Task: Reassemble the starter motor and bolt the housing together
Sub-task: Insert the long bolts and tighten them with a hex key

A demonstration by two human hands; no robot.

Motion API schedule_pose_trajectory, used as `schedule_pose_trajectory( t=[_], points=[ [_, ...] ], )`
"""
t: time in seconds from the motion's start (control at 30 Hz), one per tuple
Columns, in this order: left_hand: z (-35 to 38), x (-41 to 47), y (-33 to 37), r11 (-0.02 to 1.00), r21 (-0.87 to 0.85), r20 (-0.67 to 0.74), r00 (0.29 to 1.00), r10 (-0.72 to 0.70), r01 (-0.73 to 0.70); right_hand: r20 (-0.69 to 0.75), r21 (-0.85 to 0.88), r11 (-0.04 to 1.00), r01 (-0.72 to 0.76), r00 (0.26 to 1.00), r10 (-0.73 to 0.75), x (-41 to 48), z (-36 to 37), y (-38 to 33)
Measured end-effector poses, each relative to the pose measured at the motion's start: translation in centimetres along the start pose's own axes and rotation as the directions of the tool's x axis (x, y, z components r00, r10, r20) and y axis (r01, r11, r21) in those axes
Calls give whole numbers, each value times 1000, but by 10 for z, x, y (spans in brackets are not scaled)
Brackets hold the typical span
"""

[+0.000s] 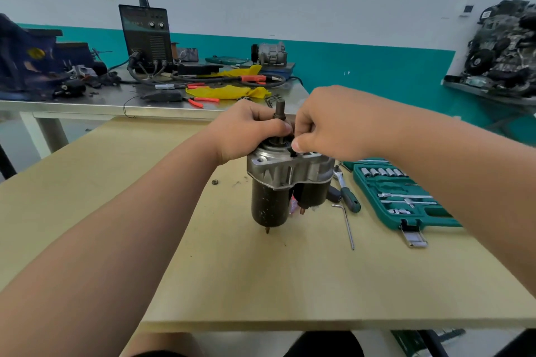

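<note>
Starter motor [285, 182]: centre of the frame, standing upright on the wooden table [261, 284]; silver housing at the top, two dark cylinders below it
Shaft [280, 109]: sticks straight up from the top of the housing, showing between the two hands
Left hand [246, 130]: fingers curled round the top of the starter motor at the base of the shaft, thumb lying across the near side
Right hand [333, 122]: fingers curled tight just right of the shaft, thumb tip on the top rim of the housing; whether a small part is pinched there cannot be told
Ratchet [346, 188]: green handle, lying on the table just right of the motor
Hex key [346, 223]: lying beside the ratchet, long leg pointing toward the lower edge of the frame
Socket set [406, 197]: green case lying open, right of centre, with sockets and bars in its slots
Nut [215, 182]: alone on the table, left of the motor
Metal bench [87, 101]: behind the table, upper left
Welding machine [146, 35]: black box upright on the bench, cables coiled in front
Yellow cloth [229, 92]: on the bench, just above the hands
Pliers [203, 100]: red handles, beside the cloth
Engine [504, 49]: on a stand, upper right
</note>
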State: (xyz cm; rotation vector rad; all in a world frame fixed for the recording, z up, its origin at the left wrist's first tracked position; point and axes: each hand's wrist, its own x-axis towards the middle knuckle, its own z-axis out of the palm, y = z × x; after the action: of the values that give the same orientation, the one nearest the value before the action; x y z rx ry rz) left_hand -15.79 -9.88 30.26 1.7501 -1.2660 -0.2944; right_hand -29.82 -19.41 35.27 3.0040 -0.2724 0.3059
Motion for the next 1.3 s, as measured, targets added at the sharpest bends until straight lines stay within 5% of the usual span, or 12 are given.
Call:
schedule_pose_trajectory(
  t=[0.43,0.67,0.73,0.83,1.07,1.3],
  points=[
    [15,-11,4,985,92,-313,943,-112,148,-50,-163,984,-69,997,62,13,4,-1],
    [6,-22,-1,990,108,-278,959,-52,85,6,174,984,45,999,-47,7,10,15],
    [-1,-28,-5,998,32,-236,970,-51,60,-168,316,947,54,986,0,7,3,20],
    [-9,-35,-15,996,-91,-243,969,-45,23,-441,556,827,82,872,210,17,-3,34],
    [-49,-58,-40,984,-65,-496,850,-175,165,21,557,774,-300,937,348,60,114,29],
    [-113,-79,-57,781,306,-721,669,-183,544,99,388,857,-340,939,328,131,156,-10]
  ],
)
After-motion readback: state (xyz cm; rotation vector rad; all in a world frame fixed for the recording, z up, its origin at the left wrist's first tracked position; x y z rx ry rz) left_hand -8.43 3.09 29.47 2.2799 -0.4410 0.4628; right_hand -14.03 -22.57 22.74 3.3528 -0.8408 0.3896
